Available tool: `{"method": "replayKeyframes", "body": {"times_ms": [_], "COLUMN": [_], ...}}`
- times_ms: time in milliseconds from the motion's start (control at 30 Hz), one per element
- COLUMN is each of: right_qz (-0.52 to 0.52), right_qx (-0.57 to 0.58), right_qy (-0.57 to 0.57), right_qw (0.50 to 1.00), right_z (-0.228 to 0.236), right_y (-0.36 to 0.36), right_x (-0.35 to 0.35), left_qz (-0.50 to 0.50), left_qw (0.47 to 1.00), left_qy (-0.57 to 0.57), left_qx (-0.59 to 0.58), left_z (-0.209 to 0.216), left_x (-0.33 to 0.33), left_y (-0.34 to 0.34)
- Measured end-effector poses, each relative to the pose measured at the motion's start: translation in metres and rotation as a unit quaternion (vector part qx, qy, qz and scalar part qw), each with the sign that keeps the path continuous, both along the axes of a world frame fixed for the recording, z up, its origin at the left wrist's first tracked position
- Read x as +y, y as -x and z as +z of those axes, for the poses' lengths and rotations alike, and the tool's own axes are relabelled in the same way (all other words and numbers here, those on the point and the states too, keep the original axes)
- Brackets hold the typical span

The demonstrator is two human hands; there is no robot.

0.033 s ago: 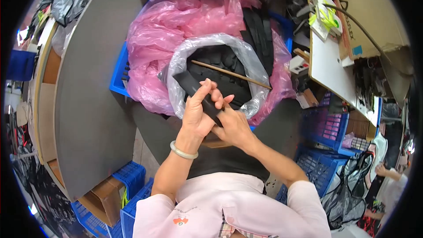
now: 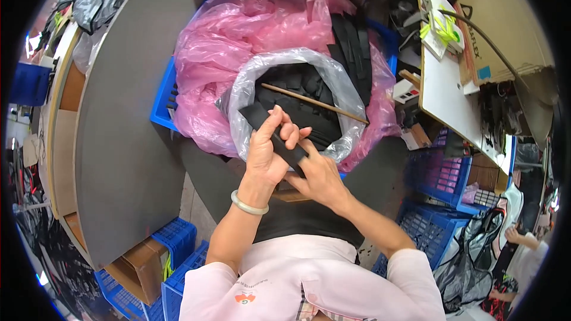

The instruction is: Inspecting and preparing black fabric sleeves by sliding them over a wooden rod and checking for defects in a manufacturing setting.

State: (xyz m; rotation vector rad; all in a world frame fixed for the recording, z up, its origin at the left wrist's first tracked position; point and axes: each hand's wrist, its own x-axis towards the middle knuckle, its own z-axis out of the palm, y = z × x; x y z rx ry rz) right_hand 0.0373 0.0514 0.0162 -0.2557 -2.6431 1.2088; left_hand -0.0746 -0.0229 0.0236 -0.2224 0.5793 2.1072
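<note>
A flat black strip (image 2: 254,117), which looks like webbing or fabric, slants across both my hands, its far end over the near rim of a clear plastic bag (image 2: 242,80). My left hand (image 2: 266,151), with a pale bangle (image 2: 248,203) at the wrist, is closed round the strip's middle, palm partly up. Lower down, the fingers of my right hand (image 2: 323,177) pinch its near end. Inside the bag lie many black pieces (image 2: 294,80) like it. A thin wooden stick (image 2: 315,103) lies across the bag's mouth.
Crumpled pink plastic (image 2: 208,53) lines the blue crate (image 2: 162,98) around the bag; black strips (image 2: 351,47) lie at its right. A curved grey tabletop (image 2: 128,137) stands left. Right are a white shelf (image 2: 440,92), stacked blue crates (image 2: 437,169) and another person's arm (image 2: 523,238).
The strip has slid slightly toward me and to the right, still in both hands. The whole view has shifted a little; bag and stick stay put.
</note>
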Motion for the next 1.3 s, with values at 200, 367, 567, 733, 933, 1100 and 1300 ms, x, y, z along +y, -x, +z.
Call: {"method": "replayKeyframes", "body": {"times_ms": [200,367,567,733,933,1100,1300], "right_qz": [-0.033,-0.039,-0.043,-0.145,-0.021,-0.094,0.032], "right_qx": [0.032,-0.007,0.027,0.135,0.090,0.078,-0.159], "right_qy": [-0.014,-0.023,-0.020,0.166,0.339,0.464,0.420], "right_qw": [0.999,0.999,0.999,0.966,0.936,0.877,0.893], "right_z": [0.002,-0.001,0.008,0.034,0.053,0.025,0.023], "right_y": [-0.035,-0.046,-0.035,-0.032,0.023,0.049,0.033], "right_x": [-0.008,-0.008,-0.005,0.040,0.068,0.093,0.076], "left_qz": [-0.025,0.010,-0.024,-0.151,-0.274,-0.329,-0.306], "left_qw": [0.999,0.995,0.990,0.935,0.895,0.908,0.917], "left_qy": [-0.022,0.017,0.032,0.121,0.117,0.098,0.140], "left_qx": [-0.001,0.102,0.137,0.298,0.331,0.240,0.216], "left_z": [0.006,0.013,0.012,0.019,0.023,-0.004,-0.017], "left_x": [-0.006,-0.002,-0.006,-0.007,-0.007,-0.006,-0.002], "left_y": [-0.009,-0.016,-0.021,-0.019,-0.035,-0.042,-0.023]}}
